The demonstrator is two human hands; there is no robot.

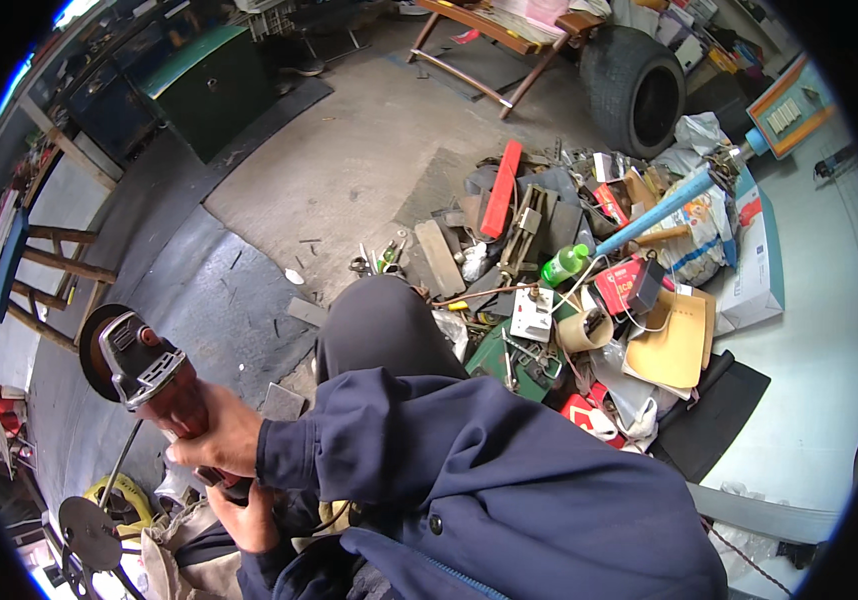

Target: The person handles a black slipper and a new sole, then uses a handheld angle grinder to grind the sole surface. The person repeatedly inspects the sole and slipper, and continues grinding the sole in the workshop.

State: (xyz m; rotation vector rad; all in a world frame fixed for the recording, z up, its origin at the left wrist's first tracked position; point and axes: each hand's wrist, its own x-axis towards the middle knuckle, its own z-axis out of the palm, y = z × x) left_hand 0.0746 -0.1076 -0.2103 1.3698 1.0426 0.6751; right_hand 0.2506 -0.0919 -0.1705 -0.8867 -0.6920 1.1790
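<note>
The right hand (224, 430) gripped the red-and-silver, metal-headed angle grinder (171, 396) mid-body, the left hand (248, 518) its rear; sound handling arguably required both firm behind its dark round disc (92, 360).

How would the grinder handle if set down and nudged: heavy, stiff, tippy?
Probably heavy for its size: the grinder has a bulky, metal-looking head. Likely stiff, given its hard-looking red casing. It may rock or tip, since the wide round disc juts out beyond the head.

Red-grey angle grinder (157, 378), tilted, held two-handed
</note>
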